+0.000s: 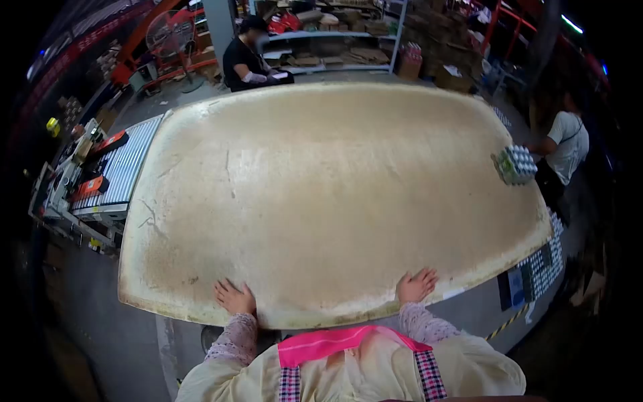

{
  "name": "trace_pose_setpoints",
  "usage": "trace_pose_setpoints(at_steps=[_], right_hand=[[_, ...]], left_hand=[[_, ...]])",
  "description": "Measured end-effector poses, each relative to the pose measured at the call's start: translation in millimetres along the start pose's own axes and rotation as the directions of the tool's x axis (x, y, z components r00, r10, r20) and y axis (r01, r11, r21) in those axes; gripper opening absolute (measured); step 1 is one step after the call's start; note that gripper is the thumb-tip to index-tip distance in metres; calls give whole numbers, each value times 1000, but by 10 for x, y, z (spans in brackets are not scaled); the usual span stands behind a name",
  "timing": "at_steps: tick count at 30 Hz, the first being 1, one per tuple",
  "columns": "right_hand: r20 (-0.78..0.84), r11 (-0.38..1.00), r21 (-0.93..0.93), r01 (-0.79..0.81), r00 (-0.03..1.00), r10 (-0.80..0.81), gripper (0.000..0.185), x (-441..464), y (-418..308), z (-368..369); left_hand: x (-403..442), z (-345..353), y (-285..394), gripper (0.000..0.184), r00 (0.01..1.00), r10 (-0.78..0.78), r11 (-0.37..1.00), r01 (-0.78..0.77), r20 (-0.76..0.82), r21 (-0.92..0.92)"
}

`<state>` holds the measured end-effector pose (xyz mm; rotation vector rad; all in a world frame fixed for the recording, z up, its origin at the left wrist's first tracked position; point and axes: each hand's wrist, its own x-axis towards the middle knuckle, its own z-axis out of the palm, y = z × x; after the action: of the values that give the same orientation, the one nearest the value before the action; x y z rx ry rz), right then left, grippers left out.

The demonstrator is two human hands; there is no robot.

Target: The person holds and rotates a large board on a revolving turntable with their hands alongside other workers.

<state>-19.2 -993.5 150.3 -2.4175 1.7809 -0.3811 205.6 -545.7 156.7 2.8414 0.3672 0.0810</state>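
Note:
My left hand lies flat on the near edge of a large worn tan table, its fingers spread and holding nothing. To its right, my right hand also rests palm down near the same edge, fingers apart, with nothing in it. Bare tabletop lies between and beyond the two hands. At the table's right edge stands a pack of cans or bottles with pale round tops, far from both of my hands.
A person in white stands at the right beside the pack. Another person in black sits beyond the far edge. A roller conveyor adjoins the left side. More packs are below the right edge; shelves stand behind.

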Motion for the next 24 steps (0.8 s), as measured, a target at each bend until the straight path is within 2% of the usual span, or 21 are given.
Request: trace_pose_setpoints(at_steps=[5, 15, 21, 24], right_hand=[[66, 999, 19, -46, 997, 45, 76, -112, -46, -109], [27, 999, -24, -35, 999, 35, 74, -105, 42, 20], [6, 999, 13, -35, 999, 35, 75, -124, 46, 36], [43, 999, 15, -52, 998, 51, 74, -136, 7, -28]], left_hand=[[-3, -7, -97, 77, 999, 23, 1000, -23, -29, -7], [-18, -34, -87, 76, 1000, 6, 1000, -6, 0, 26], [-12, -14, -101, 78, 1000, 11, 1000, -11, -11, 1], [4, 13, -140, 79, 1000, 19, 1000, -19, -12, 0]])
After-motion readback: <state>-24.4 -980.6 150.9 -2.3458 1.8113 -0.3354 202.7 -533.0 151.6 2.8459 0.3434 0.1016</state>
